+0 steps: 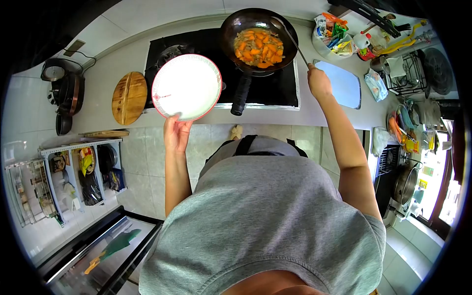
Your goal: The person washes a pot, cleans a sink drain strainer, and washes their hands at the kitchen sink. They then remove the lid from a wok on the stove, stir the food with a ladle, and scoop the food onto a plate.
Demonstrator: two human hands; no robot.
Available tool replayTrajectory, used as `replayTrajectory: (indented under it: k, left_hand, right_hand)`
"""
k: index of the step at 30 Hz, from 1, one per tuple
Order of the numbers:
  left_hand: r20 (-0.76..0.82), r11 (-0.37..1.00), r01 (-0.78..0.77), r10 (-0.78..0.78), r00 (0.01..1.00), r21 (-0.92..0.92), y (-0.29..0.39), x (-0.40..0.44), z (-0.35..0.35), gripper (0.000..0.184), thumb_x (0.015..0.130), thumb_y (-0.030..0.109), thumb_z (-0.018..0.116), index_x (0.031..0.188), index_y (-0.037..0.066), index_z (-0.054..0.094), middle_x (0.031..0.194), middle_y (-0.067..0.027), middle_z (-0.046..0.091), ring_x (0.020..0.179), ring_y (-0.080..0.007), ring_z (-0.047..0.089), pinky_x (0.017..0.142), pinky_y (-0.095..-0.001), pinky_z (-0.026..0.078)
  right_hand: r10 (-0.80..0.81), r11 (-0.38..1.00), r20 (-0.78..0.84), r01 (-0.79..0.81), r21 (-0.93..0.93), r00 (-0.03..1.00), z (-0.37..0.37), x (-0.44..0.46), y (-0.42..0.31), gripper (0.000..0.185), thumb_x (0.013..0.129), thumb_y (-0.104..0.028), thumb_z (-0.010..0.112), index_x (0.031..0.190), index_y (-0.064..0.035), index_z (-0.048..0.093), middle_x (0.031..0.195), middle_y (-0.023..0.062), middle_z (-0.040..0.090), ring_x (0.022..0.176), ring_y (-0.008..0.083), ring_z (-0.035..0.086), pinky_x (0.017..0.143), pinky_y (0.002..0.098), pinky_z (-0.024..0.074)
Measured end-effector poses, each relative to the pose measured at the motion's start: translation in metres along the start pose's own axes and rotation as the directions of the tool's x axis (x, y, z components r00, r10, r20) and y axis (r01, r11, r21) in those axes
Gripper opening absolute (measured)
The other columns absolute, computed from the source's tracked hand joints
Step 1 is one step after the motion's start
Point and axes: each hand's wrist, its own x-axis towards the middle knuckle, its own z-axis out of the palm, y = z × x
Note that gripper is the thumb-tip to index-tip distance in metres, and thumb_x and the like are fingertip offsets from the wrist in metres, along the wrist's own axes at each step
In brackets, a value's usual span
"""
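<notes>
My left hand (177, 132) grips the near rim of a white plate (188, 88) with a red edge. The plate is held over the left part of the black stove (157, 56), and nothing lies on it. My right hand (318, 81) is closed round the handle of a long metal spatula (297, 45), whose head rests inside the dark wok (237, 24). In the wok's bottom lie orange carrot pieces (259, 47) mixed with paler bits in some liquid. The wok's black handle (241, 93) points toward me, untouched.
Left of the stove is a round wooden board (129, 98). On the right are a pale blue cutting board (339, 83), a white tub of packets (330, 46) and a dish rack (407, 73). A shelf unit (81, 147) stands at lower left.
</notes>
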Motion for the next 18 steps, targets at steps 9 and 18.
replayTrajectory:
  k: [9,18]
  left_hand:
    - [0.006,0.999,0.028,-0.028,1.0,-0.042,0.003,0.013,-0.01,0.037,0.087,0.007,0.054,0.12,-0.008,0.047,0.123,-0.0176,0.054,0.113,-0.0303,0.057,0.099,-0.0486,0.048]
    - [-0.007,0.998,0.048,-0.048,0.999,-0.036,0.007,0.02,-0.016,0.035,0.087,0.006,0.053,0.119,-0.007,0.046,0.122,-0.0169,0.054,0.111,-0.0298,0.057,0.098,-0.0477,0.048]
  right_hand:
    - [-0.001,0.888,0.321,-0.146,0.436,0.947,0.011,-0.016,0.0,0.023,0.094,-0.014,0.047,0.112,-0.0044,0.059,0.064,0.0086,0.057,0.052,0.0197,0.056,0.049,0.0357,0.0477]
    - [-0.141,0.639,0.489,-0.298,0.709,0.861,-0.009,-0.011,-0.01,0.027,0.093,-0.01,0.047,0.115,0.0002,0.059,0.058,-0.0001,0.046,0.042,0.0089,0.04,0.037,0.0265,0.0363]
